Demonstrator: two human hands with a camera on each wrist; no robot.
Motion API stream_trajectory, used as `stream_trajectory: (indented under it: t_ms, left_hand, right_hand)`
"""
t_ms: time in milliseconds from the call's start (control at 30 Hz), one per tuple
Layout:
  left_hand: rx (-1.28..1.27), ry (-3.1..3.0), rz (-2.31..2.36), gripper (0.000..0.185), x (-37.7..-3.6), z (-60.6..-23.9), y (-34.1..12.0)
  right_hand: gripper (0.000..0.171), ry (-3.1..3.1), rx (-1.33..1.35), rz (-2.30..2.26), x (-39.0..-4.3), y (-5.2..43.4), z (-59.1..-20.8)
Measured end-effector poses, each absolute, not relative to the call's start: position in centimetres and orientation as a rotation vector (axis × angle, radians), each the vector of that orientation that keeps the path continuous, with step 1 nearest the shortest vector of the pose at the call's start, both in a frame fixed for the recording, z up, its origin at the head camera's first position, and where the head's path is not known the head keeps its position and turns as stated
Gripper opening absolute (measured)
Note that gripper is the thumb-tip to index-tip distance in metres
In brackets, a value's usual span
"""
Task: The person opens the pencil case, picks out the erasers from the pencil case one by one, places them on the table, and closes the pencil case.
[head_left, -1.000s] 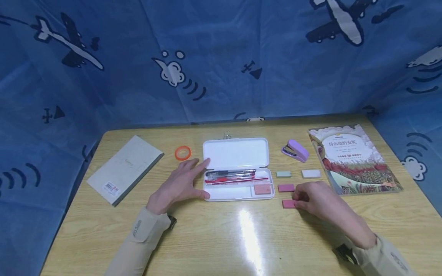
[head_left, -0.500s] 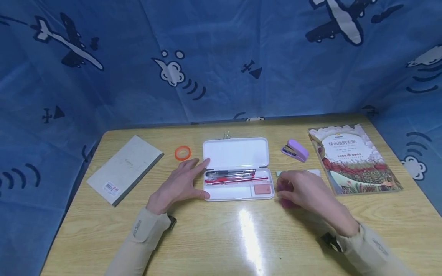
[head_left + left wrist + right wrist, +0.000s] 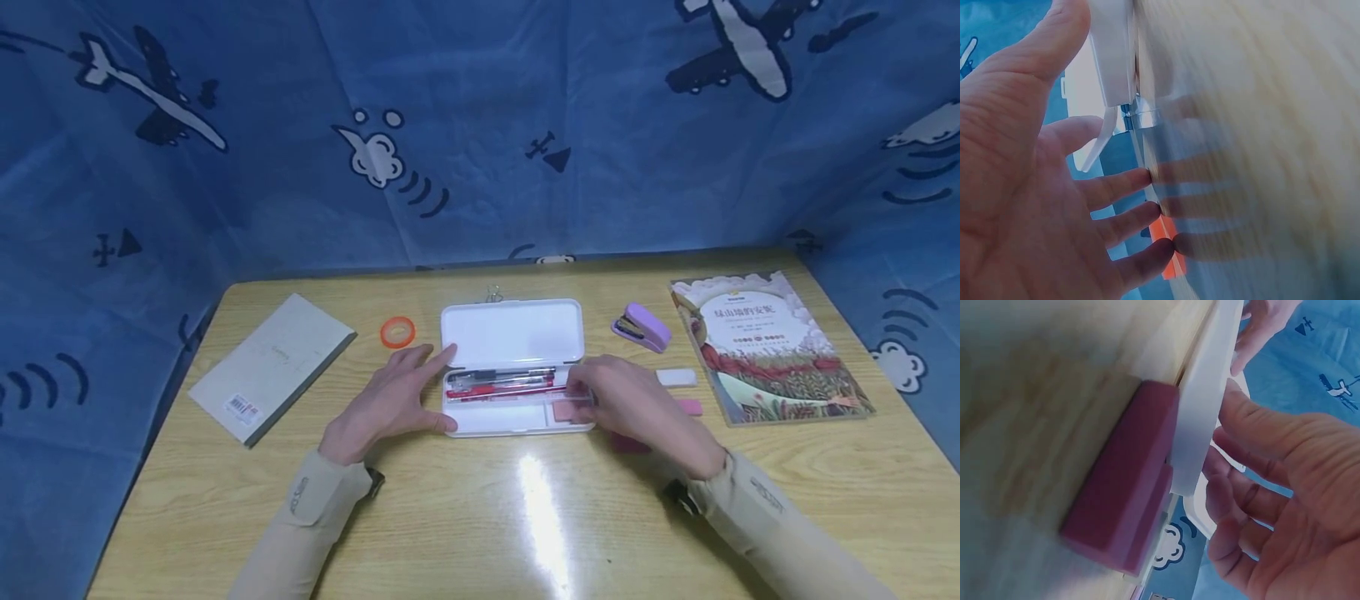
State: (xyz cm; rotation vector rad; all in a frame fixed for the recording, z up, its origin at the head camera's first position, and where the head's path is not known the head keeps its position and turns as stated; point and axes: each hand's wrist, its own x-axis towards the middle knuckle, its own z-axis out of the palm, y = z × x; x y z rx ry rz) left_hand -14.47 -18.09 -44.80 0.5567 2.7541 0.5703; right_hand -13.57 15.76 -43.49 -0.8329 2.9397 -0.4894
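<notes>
An open white pencil case (image 3: pixel 513 332) lies mid-table with pens (image 3: pixel 498 383) and a pink eraser (image 3: pixel 566 411) in its tray. My left hand (image 3: pixel 393 398) rests flat against the case's left end, fingers straight (image 3: pixel 1122 187). My right hand (image 3: pixel 637 404) reaches over the tray's right end, with loosely curled fingers at the case's rim (image 3: pixel 1200 425). The fingertips are hidden, so I cannot tell whether they hold anything. A dark pink eraser (image 3: pixel 628 444) lies on the table under that wrist, right beside the case wall (image 3: pixel 1122 506).
Right of the case lie a white eraser (image 3: pixel 676 377), another pink eraser (image 3: pixel 688 407), a purple stapler (image 3: pixel 641 327) and a picture book (image 3: pixel 768 346). A grey notebook (image 3: pixel 273 367) and an orange tape ring (image 3: pixel 397 332) lie left. Blue airplane-print fabric surrounds the table.
My right hand moved left from the front pink eraser to the case's right end. The green eraser is no longer visible, and one pink eraser now lies farther right. The left hand stayed put.
</notes>
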Motion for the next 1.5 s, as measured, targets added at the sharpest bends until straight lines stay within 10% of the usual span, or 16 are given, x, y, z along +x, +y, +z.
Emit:
stream_trajectory:
  t_ms: [833, 1500]
  left_hand:
    - [0.537, 2.743, 0.580, 0.113, -14.64, -44.65, -18.16]
    - [0.515, 2.722, 0.588, 0.113, -14.62, -44.76, -18.07]
  right_hand:
    - [0.010, 2.907, -1.413, -0.294, -14.02, 15.86, -43.41]
    - [0.027, 2.961, -1.272, -0.241, -14.30, 15.05, -43.70]
